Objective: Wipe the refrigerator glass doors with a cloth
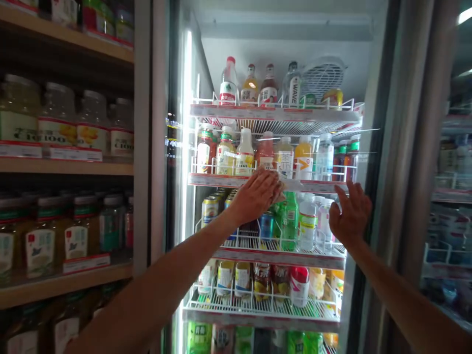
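Note:
My left hand reaches out to the second shelf's front rail, its fingers pressed over a crumpled light-brown cloth. Part of the cloth is hidden beneath the palm. Just behind the fingers stand a pink drink bottle and a white-labelled tea bottle. My right hand is raised by the right end of the same rail, with thumb and fingers apart and nothing in it. Whether its fingertips touch the rail or a glass surface, I cannot tell. Below the cloth is a green bottle.
A lit drinks fridge holds several wire shelves of bottles and cans, with a metal frame on the right. Wooden shelves with jars and bottles stand to the left. Near the fridge top is a round vent grille.

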`<control>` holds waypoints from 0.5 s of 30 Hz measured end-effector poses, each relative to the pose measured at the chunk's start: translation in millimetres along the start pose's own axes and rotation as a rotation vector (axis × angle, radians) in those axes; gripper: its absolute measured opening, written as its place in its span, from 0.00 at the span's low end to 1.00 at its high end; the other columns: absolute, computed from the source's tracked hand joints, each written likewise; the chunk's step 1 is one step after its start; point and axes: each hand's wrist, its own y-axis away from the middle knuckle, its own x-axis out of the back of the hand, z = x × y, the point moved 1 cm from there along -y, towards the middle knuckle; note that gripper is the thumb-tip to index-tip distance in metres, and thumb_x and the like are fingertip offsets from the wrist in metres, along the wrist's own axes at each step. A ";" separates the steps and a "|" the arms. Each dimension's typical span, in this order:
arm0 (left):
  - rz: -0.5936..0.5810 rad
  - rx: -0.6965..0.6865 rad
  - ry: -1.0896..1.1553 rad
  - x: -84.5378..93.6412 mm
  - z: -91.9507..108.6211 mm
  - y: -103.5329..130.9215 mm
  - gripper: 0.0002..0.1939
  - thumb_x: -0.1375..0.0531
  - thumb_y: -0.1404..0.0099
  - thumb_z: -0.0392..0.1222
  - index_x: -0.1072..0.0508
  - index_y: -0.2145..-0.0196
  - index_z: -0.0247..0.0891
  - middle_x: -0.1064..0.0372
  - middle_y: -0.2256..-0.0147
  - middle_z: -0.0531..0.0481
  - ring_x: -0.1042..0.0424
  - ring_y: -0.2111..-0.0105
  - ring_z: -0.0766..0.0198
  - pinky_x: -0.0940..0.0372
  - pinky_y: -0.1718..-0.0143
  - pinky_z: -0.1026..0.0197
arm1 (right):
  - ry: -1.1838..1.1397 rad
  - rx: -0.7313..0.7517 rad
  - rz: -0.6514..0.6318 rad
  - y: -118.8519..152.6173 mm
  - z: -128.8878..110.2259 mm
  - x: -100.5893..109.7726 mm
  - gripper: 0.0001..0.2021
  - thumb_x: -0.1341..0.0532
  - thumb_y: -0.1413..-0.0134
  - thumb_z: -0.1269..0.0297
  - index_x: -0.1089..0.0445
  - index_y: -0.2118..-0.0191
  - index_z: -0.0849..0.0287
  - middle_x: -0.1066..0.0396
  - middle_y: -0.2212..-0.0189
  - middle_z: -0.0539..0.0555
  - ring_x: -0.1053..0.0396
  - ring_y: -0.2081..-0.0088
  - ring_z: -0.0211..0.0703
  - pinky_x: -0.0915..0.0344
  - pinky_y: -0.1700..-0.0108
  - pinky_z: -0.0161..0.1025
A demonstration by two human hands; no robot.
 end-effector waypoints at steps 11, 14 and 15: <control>0.193 0.330 -0.105 2.5 -29.3 -6.5 0.22 0.52 0.35 0.40 0.39 0.45 0.31 0.41 0.43 0.38 0.48 0.39 0.52 0.47 0.39 0.44 | -0.004 -0.022 -0.024 0.8 -2.0 1.4 0.22 0.49 0.44 0.65 0.39 0.43 0.56 0.44 0.39 0.60 0.48 0.37 0.53 0.50 0.40 0.57; 0.064 -0.001 -0.053 -6.3 2.0 -12.6 0.20 0.52 0.34 0.41 0.37 0.46 0.34 0.38 0.44 0.44 0.44 0.40 0.57 0.46 0.38 0.49 | -0.008 -0.008 -0.013 1.0 -1.6 1.4 0.22 0.49 0.44 0.64 0.40 0.42 0.56 0.44 0.39 0.60 0.48 0.37 0.53 0.50 0.40 0.56; 0.060 -0.033 -0.052 -5.7 0.2 -13.2 0.19 0.53 0.33 0.41 0.37 0.46 0.33 0.37 0.45 0.44 0.43 0.41 0.58 0.46 0.38 0.50 | -0.006 -0.001 -0.007 0.9 -1.6 1.4 0.22 0.49 0.44 0.64 0.40 0.43 0.56 0.44 0.39 0.60 0.48 0.37 0.53 0.50 0.40 0.56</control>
